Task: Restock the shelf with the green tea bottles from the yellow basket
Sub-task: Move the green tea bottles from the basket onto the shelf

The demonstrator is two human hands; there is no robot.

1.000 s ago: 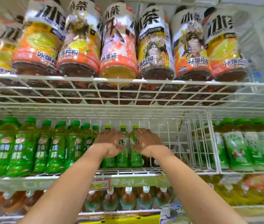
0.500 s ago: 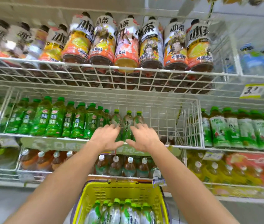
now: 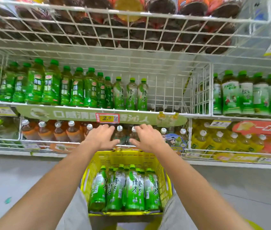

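A yellow basket (image 3: 167, 188) sits low between my knees, holding several green tea bottles (image 3: 132, 188) standing upright. Three matching green tea bottles (image 3: 130, 95) stand in a row on the white wire shelf (image 3: 166, 112), with bare shelf space to their right. My left hand (image 3: 100, 138) and my right hand (image 3: 145, 138) hover side by side above the basket's far rim, fingers spread and relaxed, holding nothing. Both are below the shelf's front edge.
Darker green bottles (image 3: 51, 85) fill the shelf left of the row. A wire divider (image 3: 210, 90) bounds the right side, with white-labelled bottles (image 3: 246, 95) beyond. Brown tea bottles (image 3: 56, 130) stand on the shelf below. An upper wire rack (image 3: 114, 30) hangs overhead.
Both hands have come down from the three bottles on the shelf to just above the basket. The view has tilted down, bringing the basket fully in sight.
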